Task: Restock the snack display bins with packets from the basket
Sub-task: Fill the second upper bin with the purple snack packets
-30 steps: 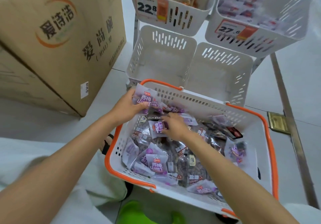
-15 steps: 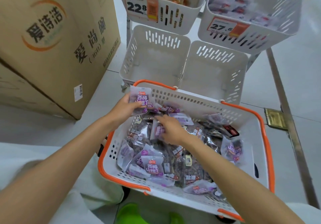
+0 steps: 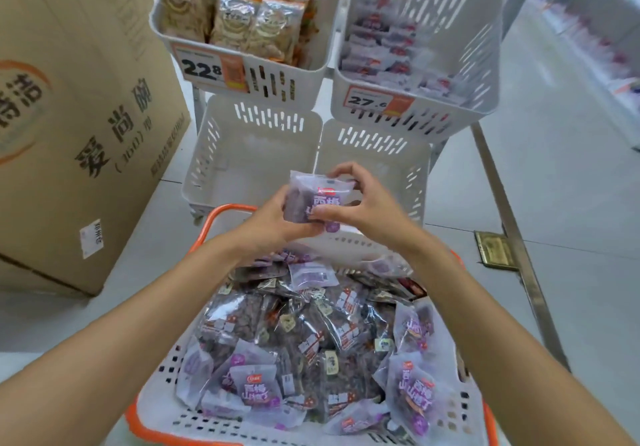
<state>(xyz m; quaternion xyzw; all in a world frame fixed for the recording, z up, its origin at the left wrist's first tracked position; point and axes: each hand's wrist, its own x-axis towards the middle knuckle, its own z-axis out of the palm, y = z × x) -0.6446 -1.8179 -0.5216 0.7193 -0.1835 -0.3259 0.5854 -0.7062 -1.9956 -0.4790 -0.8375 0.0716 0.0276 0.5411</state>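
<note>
— Where is the packet sitting right now?
— The purple packet (image 3: 317, 203) is being held up above the far rim of the basket (image 3: 221, 215), in front of the two lower bins. The left hand (image 3: 268, 226) is gripping its left side, and the right hand (image 3: 360, 208) is pinching its top and right edge between fingers and thumb.
— And the basket?
— It is lying below the forearms, white with an orange rim, and is holding a heap of clear and purple packets (image 3: 304, 341).
— What about the bins?
— The lower left bin (image 3: 252, 155) and the lower right bin (image 3: 377, 155) are showing bare floors. The upper left bin (image 3: 242, 75) is carrying tan bags and a 22.8 price tag (image 3: 202, 66); the upper right bin (image 3: 415, 106) is holding blurred packets and a 27.6 tag (image 3: 369, 101).
— Anything beside them?
— A cardboard box (image 3: 79, 116) is standing on the floor to the left.
</note>
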